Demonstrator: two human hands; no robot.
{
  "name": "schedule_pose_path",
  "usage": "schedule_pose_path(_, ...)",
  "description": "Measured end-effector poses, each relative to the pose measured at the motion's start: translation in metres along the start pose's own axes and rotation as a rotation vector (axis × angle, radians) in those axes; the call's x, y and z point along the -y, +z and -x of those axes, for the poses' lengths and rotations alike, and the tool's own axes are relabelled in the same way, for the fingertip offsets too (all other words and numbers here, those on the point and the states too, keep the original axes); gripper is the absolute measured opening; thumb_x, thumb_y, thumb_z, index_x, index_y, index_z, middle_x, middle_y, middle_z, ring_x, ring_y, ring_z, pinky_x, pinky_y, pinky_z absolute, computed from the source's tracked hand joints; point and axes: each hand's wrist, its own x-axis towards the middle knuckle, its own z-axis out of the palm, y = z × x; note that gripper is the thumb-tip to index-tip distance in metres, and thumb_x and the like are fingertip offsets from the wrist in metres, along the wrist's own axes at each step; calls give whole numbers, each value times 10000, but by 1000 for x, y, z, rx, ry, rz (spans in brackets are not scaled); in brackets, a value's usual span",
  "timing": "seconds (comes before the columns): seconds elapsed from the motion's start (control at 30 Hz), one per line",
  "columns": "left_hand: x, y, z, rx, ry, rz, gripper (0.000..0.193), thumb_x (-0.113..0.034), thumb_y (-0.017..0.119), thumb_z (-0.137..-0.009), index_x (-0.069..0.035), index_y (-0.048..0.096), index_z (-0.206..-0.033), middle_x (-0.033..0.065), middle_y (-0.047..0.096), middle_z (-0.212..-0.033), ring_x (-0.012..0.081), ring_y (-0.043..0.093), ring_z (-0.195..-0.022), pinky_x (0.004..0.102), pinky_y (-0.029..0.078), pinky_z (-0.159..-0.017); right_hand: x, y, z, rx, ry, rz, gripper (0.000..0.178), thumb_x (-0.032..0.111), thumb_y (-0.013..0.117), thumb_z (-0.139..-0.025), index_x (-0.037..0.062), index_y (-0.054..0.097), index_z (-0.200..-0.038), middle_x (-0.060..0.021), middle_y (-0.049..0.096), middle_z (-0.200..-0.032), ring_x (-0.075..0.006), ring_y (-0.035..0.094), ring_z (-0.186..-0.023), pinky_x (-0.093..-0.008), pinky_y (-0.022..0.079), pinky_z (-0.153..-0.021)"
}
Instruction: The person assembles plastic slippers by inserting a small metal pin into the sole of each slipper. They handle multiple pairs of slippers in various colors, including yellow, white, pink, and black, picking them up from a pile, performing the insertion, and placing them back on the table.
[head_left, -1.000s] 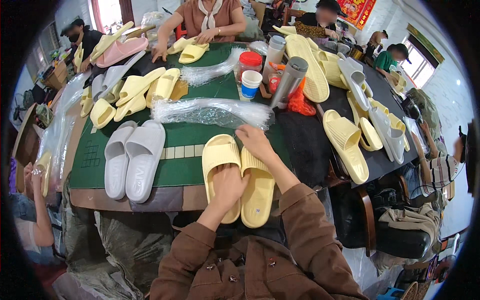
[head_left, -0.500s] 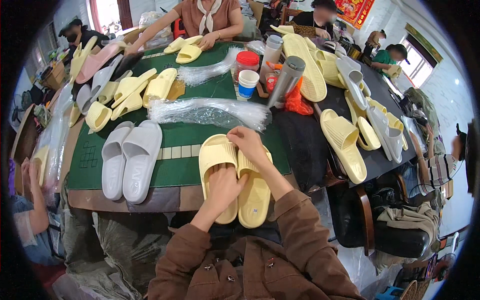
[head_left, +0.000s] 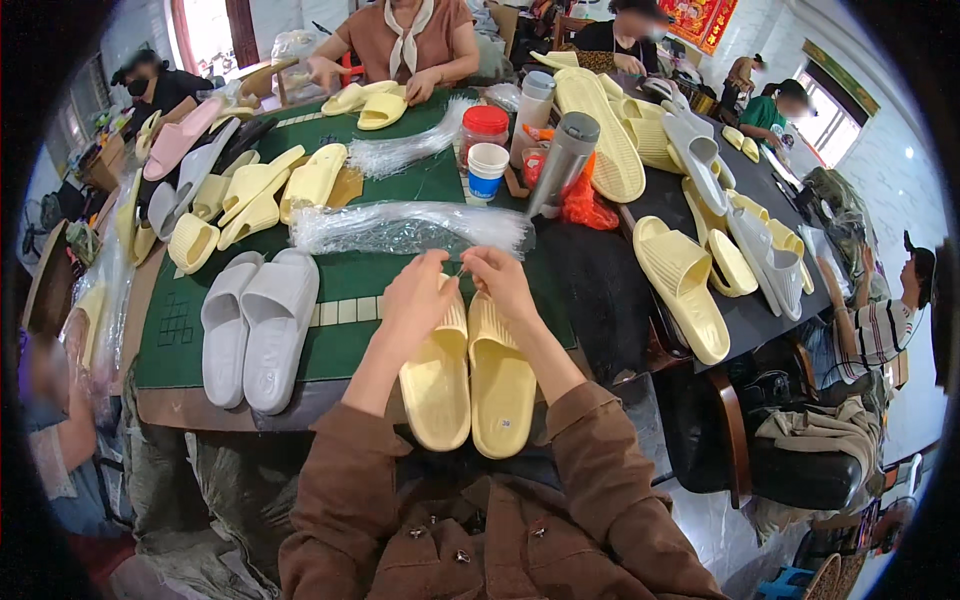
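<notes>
Pale-yellow moulded slide sandals with ribbed straps (head_left: 502, 395), two of them, are set side by side at the near edge of the broad green-topped table (head_left: 345, 355), heels projecting past it. Judged by look, they should be light, soft and springy, a little smooth, hardly fragile; the surest hold would be offered by the thick sole edges, then by the flexible straps. Over the far ends, the fingers of the left hand (head_left: 418, 300) and right hand (head_left: 497, 287) are curled close together; whether something thin is pinched there cannot be told. Also counted are two long bundles of clear plastic strips (head_left: 420, 228), two light-grey slides (head_left: 272, 345), two lidded cylindrical tumblers (head_left: 563, 168), one red-lidded clear jar (head_left: 485, 123) and one white-and-blue paper cup (head_left: 487, 175).
</notes>
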Motion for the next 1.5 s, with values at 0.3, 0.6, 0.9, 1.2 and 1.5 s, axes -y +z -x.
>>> schedule_pose_path(0.3, 19, 22, -11, 116, -101, 386, 171, -141, 593, -864, -1, 646, -946, 120, 671, -786, 216, 654, -732, 328, 491, -680, 1, 1, 7, -11, -124, 162, 138, 141, 658, -876, 24, 684, -945, 14, 637, -789, -55, 547, -705, -207, 435, -617)
schedule_pose_path(0.6, 18, 25, -8, 23, -33, 274, 145, -135, 622, -850, 3, 632, -896, 149, 652, -747, 257, 637, -684, 340, 479, -655, 3, 4, 8, -57, -206, 204, 149, 136, 647, -884, 12, 682, -958, -11, 663, -837, -79, 587, -764, -228, 463, -678)
schedule_pose_path(0.9, 20, 28, -6, -63, -98, 416, 155, -139, 569, -898, -15, 660, -914, 136, 645, -744, 239, 616, -648, 340, 464, -633, 2, 2, 8, -78, -165, 122, 188, 164, 635, -899, 12, 685, -999, -16, 665, -887, -69, 546, -752, -218, 438, -688)
schedule_pose_path(1.2, 19, 39, 2, -192, 50, 93, 137, -132, 577, -883, -48, 682, -902, 137, 582, -775, 320, 596, -722, 417, 452, -636, 4, 5, 10, -49, -165, 123, 160, 128, 627, -901, 10, 700, -980, -15, 682, -826, -53, 540, -693, -207, 454, -644)
schedule_pose_path(1.5, 12, 37, 5, -157, 35, 63, 129, -134, 582, -887, -65, 686, -919, 120, 564, -792, 318, 589, -746, 423, 456, -658, 5, 4, 9, -15, -122, 34, 183, 138, 582, -935, 6, 696, -993, -7, 671, -830, -49, 522, -684, -206, 452, -649)
